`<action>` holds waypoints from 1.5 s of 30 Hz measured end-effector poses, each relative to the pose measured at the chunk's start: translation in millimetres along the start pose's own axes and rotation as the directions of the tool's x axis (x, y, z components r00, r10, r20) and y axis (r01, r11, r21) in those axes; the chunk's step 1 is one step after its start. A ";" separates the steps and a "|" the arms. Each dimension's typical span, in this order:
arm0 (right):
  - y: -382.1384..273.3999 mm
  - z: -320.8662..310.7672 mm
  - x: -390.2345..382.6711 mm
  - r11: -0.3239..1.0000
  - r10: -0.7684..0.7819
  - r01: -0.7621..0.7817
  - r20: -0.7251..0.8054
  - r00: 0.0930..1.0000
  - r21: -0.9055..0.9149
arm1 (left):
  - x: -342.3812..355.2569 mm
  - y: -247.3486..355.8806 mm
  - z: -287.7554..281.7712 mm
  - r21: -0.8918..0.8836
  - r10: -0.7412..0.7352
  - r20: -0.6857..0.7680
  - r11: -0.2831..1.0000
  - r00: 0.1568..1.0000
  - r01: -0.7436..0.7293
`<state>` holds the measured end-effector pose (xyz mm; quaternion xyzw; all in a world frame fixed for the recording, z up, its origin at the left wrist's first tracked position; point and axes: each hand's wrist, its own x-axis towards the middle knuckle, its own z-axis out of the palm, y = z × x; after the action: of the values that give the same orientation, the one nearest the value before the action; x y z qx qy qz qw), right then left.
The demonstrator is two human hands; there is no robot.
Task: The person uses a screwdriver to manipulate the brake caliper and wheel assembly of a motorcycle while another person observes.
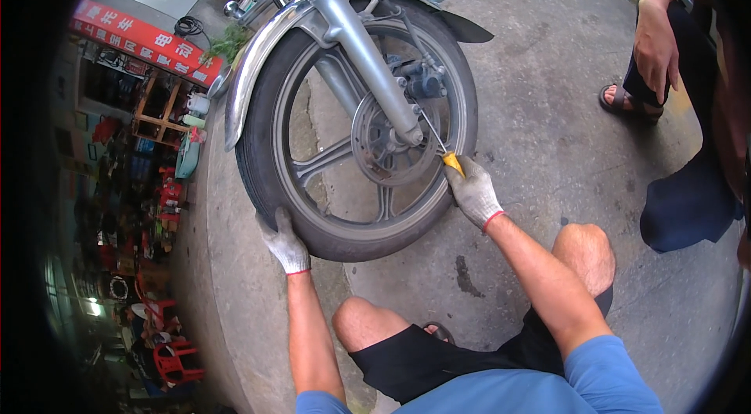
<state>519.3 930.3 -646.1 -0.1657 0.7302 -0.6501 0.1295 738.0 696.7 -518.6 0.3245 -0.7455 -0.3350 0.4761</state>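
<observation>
In front of me stands a motorcycle's front wheel (313,228) with a black tyre, grey spokes and a brake disc (368,149). My right hand (473,189), in a grey-white work glove, grips a screwdriver (453,163) by its yellow handle. The thin metal shaft slants up past the disc, its tip near the lower end of the silver fork leg (368,62) and below the brake caliper (425,85). My left hand (285,245), gloved alike, rests against the tyre's lower left side, thumb and fingers apart around its edge.
A chrome mudguard (244,97) arches over the wheel. At the right another person squats close by, a bare hand (655,46) hanging over a sandalled foot (622,99). Leftward are a red banner (145,42), shelves and red plastic chairs (176,363). Dark stains mark the concrete floor (540,156).
</observation>
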 end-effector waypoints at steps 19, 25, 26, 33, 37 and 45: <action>10.4 12.7 -6.3 0.999 -0.045 0.044 -0.075 0.996 -0.013 | -1.3 4.4 1.7 0.005 -0.006 -0.023 1.000 1.000 0.007; 16.3 17.5 -6.5 0.998 -0.058 0.057 -0.090 0.994 -0.012 | 0.1 -1.5 0.5 -0.007 0.005 -0.030 1.000 1.000 -0.005; 16.3 18.0 -6.7 0.999 -0.054 0.055 -0.098 0.994 0.001 | 0.5 -2.0 0.8 -0.008 0.005 -0.031 1.000 1.000 -0.005; 3.9 -3.3 4.2 1.000 0.027 -0.027 0.051 0.998 0.005 | 2.9 -3.6 -3.1 0.069 -0.001 -0.032 0.998 0.999 0.004; -7.7 -22.6 12.0 0.996 0.094 -0.092 0.192 0.977 -0.020 | -0.7 -2.7 -0.7 0.123 0.008 -0.037 0.992 0.999 -0.003; 1.8 -5.7 2.6 1.000 0.012 -0.012 0.035 0.999 0.003 | -1.1 -7.8 -0.3 0.013 -0.033 -0.047 0.999 0.998 0.033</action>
<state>514.4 934.6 -647.2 -0.1726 0.7276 -0.6476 0.1463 739.9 693.1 -525.4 0.3479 -0.7310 -0.3299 0.4855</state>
